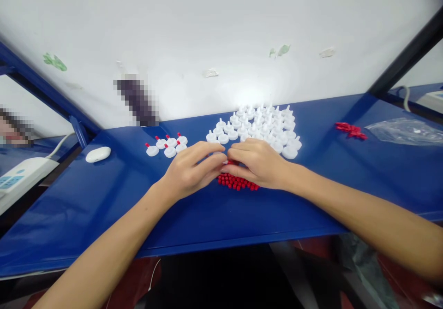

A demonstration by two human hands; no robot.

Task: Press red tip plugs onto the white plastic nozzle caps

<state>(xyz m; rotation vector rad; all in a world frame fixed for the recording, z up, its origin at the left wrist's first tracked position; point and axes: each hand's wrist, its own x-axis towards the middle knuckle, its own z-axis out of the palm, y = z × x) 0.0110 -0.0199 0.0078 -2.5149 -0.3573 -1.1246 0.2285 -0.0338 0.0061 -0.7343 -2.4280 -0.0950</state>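
**Working small red pieces with both hands at bench centre**

Meeting fingertip to fingertip, the left hand [192,168] and right hand [258,163] rest on the blue table [104,207], fingers curled loosely rather than clenched. Between the tips a small red piece shows; which hand grips it, cannot tell. Directly beneath, at 6 o'clock of the fingertips, lies the pile of red plugs [237,182], partly covered by the right palm.

At 12 to 1 o'clock, just beyond the knuckles, stands the cluster of white caps [258,124], upright and touching one another. At 10 o'clock, a smaller group of caps with red plugs fitted [168,145]. Far left, a white oval case [98,154]. At 3 o'clock, well apart, a second red heap [350,130] beside a clear plastic bag [406,131].

Behind, a white wall [221,32] closes off the bench.
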